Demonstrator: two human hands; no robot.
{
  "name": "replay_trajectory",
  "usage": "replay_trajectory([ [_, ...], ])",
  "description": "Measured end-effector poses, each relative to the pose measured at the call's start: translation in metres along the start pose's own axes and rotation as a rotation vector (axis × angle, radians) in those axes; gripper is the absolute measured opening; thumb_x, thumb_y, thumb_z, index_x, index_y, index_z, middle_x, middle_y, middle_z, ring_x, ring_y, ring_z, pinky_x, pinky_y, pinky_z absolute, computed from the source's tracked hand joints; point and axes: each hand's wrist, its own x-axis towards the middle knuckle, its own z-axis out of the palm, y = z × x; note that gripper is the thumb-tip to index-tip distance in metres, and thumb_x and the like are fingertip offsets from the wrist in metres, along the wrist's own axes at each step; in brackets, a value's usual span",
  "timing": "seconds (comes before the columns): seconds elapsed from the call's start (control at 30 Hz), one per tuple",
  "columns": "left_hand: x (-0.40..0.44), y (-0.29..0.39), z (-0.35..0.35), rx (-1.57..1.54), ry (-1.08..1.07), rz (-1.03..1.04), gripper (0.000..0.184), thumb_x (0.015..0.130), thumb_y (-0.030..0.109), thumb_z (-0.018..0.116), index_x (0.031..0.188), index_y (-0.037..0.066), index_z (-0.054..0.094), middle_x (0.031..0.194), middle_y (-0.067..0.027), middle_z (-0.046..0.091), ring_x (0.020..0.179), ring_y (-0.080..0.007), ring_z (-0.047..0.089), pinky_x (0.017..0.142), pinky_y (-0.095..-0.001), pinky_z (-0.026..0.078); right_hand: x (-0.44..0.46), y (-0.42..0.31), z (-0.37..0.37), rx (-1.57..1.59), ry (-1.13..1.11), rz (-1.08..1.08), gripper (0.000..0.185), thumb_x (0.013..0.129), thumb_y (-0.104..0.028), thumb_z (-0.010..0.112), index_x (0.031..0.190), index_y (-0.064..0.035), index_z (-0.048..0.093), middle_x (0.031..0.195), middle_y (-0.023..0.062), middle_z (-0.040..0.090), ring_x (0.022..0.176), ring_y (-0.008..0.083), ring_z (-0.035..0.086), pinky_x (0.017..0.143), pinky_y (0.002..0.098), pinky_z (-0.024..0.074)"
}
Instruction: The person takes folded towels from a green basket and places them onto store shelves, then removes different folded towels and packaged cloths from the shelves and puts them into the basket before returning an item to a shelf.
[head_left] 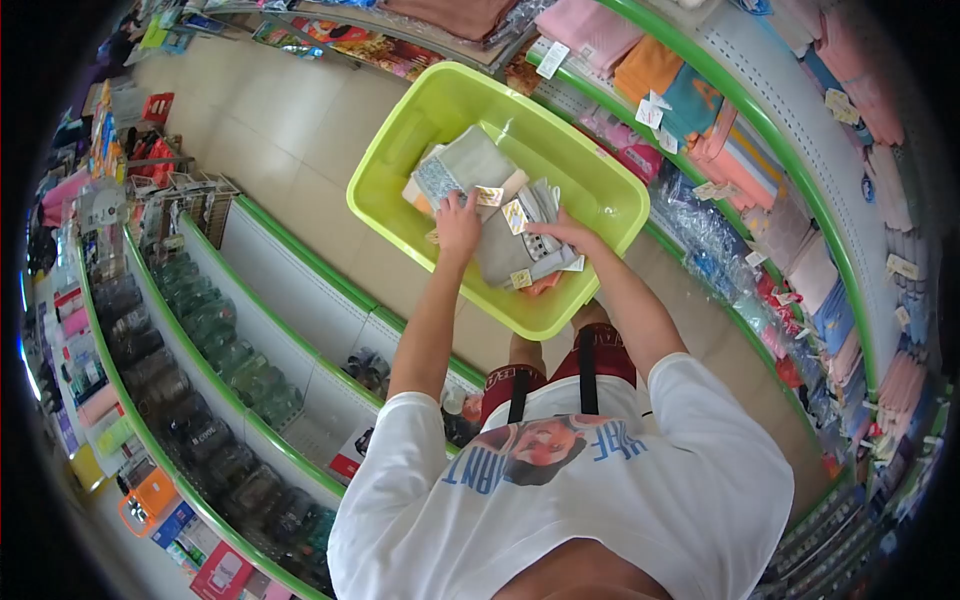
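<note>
A large lime-green plastic tub (pixel 395 130) stands in front of me with folded towels inside. My left hand (pixel 459 225) lies with fingers spread on a grey towel (pixel 480 155) that has a patterned blue-grey band. On the right of the pile, my right hand (pixel 570 234) grips the edge of a folded grey towel (pixel 542 205), thumb on top and the other fingers partly hidden. Paper tags, among them a yellow-and-white tag (pixel 515 216), hang from the towels. A bit of orange cloth (pixel 543 285) shows beneath the pile.
Green-edged shelves (pixel 790 130) at the right carry folded towels (pixel 735 160) in pink, orange and teal. Left of me, another shelf unit (pixel 300 270) holds rows of glass jars and cups (pixel 240 360). A tiled floor aisle (pixel 250 120) runs between them.
</note>
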Motion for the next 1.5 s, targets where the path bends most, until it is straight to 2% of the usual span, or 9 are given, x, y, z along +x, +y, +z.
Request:
replay_trajectory([
  [0.23,0.013,-0.042,0.013,-0.057,0.021,-0.157,0.039,0.082,0.012,0.060,0.119,0.023,0.057,0.107,-0.0145,0.055,0.093,-0.0353,0.058,0.079,-0.0442,0.051,0.004,0.016,-0.003,-0.022,0.010,-0.052,0.113,0.067,-0.037,0.085,0.144,0.0098,0.015,0.139,0.0259,0.042,0.124,0.0292,0.049,0.100,0.0354,0.0442],
  [0.5,0.040,-0.043,0.010,-0.002,-0.169,-0.161,0.035,0.086,0.018,0.058,0.120,0.021,0.054,0.112,-0.0188,0.054,0.098,-0.0391,0.059,0.079,-0.0489,0.052,-0.039,-0.032,0.014,0.024,0.185,0.063,0.105,0.067,-0.026,0.081,0.143,0.0101,0.018,0.136,0.0258,0.044,0.124,0.0313,0.048,0.101,0.0352,0.0435],
  [0.63,0.020,-0.043,0.044,-0.211,-0.295,-0.178,0.039,0.085,0.026,0.059,0.123,0.024,0.056,0.121,-0.0217,0.052,0.109,-0.0403,0.056,0.089,-0.0487,0.049,-0.100,-0.052,0.003,0.068,0.260,-0.122,0.107,0.067,-0.026,0.081,0.144,0.0097,0.015,0.137,0.0257,0.043,0.124,0.0314,0.048,0.100,0.0351,0.0442],
  [0.7,0.015,-0.057,0.085,-0.201,-0.509,-0.074,0.053,0.079,0.035,0.065,0.129,0.021,0.055,0.126,-0.0242,0.053,0.116,-0.0421,0.054,0.096,-0.0487,0.046,-0.149,-0.061,-0.001,0.120,0.296,-0.181,0.109,0.067,-0.026,0.082,0.145,0.0089,0.014,0.138,0.0251,0.042,0.125,0.0311,0.048,0.101,0.0351,0.0439],
  [0.87,-0.023,-0.061,0.072,-0.518,-0.428,0.216,0.082,0.074,0.041,0.069,0.137,-0.004,0.042,0.127,-0.0329,0.053,0.126,-0.0425,0.046,0.103,-0.0466,0.041,-0.264,-0.051,-0.003,0.272,0.375,-0.365,0.099,0.071,-0.026,0.081,0.145,0.0042,0.022,0.135,0.0196,0.048,0.122,0.0253,0.051,0.096,0.0343,0.0469],
  [1.13,-0.028,-0.040,0.023,-0.294,-0.406,0.005,0.088,0.077,0.050,0.069,0.137,-0.009,0.040,0.128,-0.0330,0.052,0.123,-0.0431,0.049,0.103,-0.0443,0.040,-0.372,0.022,-0.015,0.805,0.390,-0.425,0.060,0.080,-0.021,0.072,0.131,-0.0028,0.047,0.115,0.0097,0.062,0.101,0.0220,0.064,0.087,0.0371,0.0537],
  [1.23,-0.049,0.013,-0.035,-0.492,-0.414,-0.061,0.076,0.084,0.046,0.065,0.134,-0.007,0.044,0.130,-0.0298,0.052,0.122,-0.0403,0.051,0.101,-0.0423,0.042,-0.375,0.054,-0.039,0.871,0.355,-0.464,0.055,0.081,-0.023,0.069,0.129,-0.0029,0.050,0.112,0.0101,0.064,0.098,0.0221,0.065,0.086,0.0377,0.0545],
  [1.33,-0.110,0.130,-0.128,-1.207,-0.508,-0.198,0.062,0.093,0.041,0.056,0.135,-0.003,0.045,0.133,-0.0227,0.052,0.122,-0.0340,0.052,0.102,-0.0413,0.042,-0.383,0.086,-0.069,1.009,0.173,-0.401,0.050,0.082,-0.027,0.068,0.124,-0.0029,0.055,0.109,0.0107,0.066,0.096,0.0219,0.066,0.086,0.0396,0.0545],
  [1.5,-0.174,0.275,-0.158,-1.782,-0.883,-0.247,0.074,0.098,0.060,0.030,0.150,0.007,0.025,0.148,-0.0120,0.039,0.131,-0.0264,0.046,0.107,-0.0440,0.039,-0.373,0.141,-0.112,1.223,-0.027,-0.382,0.052,0.081,-0.029,0.064,0.124,-0.0024,0.057,0.113,0.0134,0.066,0.097,0.0255,0.067,0.086,0.0405,0.0551],
])
